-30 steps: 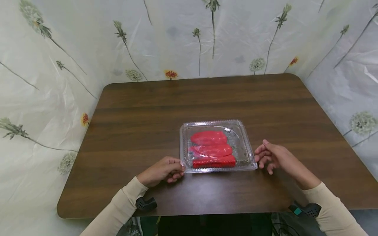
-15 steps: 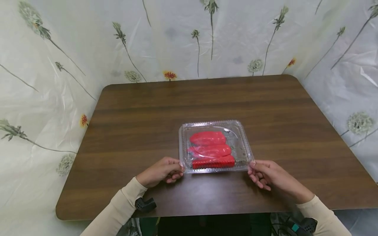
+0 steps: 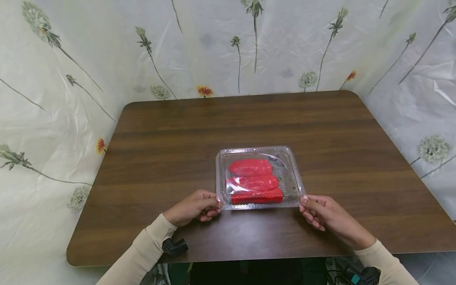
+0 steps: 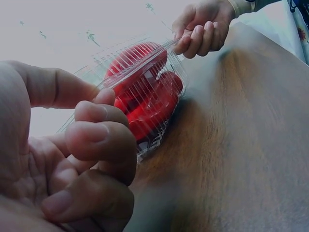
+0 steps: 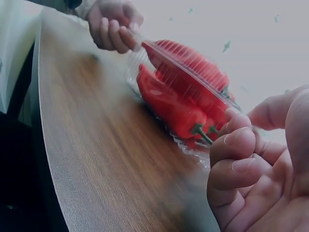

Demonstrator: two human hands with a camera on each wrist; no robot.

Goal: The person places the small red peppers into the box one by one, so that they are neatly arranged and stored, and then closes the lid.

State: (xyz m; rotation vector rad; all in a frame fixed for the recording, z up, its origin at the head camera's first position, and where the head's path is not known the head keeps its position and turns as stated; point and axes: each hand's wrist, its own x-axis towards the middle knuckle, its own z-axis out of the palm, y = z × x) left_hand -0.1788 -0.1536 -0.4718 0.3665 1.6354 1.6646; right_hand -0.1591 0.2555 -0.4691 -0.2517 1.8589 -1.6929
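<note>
A clear plastic clamshell container (image 3: 290,174) sits on the brown table near its front edge. Inside lie several red peppers (image 3: 254,183), side by side; green stems show on the peppers (image 5: 195,126) in the right wrist view. My left hand (image 3: 196,206) pinches the rim at the near left corner between thumb and index finger. At the near right corner my right hand (image 3: 329,217) pinches the same rim, its other fingers loosely curled. In the left wrist view, the rim (image 4: 140,64) runs between both hands. I cannot tell whether the lid is fastened.
The wood-grain table (image 3: 171,142) spreads behind and to both sides of the container. A pale plastic sheet (image 3: 199,51) printed with dandelions hangs behind it. Dark wrist devices, such as the left one (image 3: 174,247), sit under the sleeves.
My right hand has moved left to the container's near right corner and taken hold of its rim. The left hand keeps its grip, and the container stays nearly in place.
</note>
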